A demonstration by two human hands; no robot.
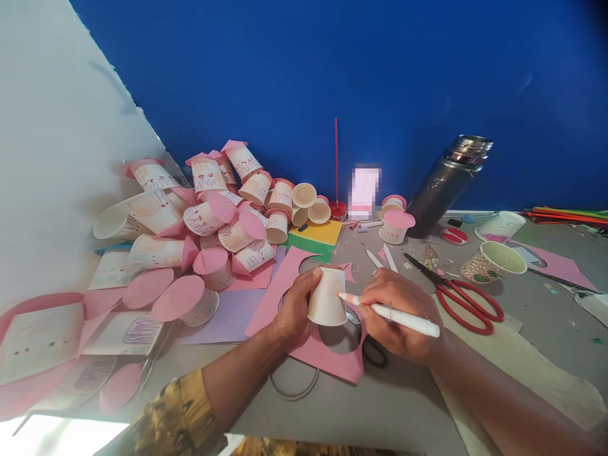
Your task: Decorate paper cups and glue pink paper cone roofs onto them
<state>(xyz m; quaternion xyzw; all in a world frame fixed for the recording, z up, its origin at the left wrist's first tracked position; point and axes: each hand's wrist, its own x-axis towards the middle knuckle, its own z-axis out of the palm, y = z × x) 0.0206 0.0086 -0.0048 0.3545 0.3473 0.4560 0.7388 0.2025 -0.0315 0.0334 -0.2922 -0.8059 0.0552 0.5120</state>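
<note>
My left hand [293,308] is closed round a plain white paper cup [327,296], held upside down above a pink paper sheet [317,348] with a round hole cut in it. My right hand [394,315] grips a white marker pen [394,315], and its pink tip touches the cup's side. Black-handled scissors [375,351] lie partly hidden under my right hand.
A heap of decorated cups with pink paper circles [213,209] fills the left against the blue wall. Red-handled scissors [463,301], a dark metal flask [444,183], two paper cups [494,259], coloured paper blocks [316,237] and paper scraps lie to the right.
</note>
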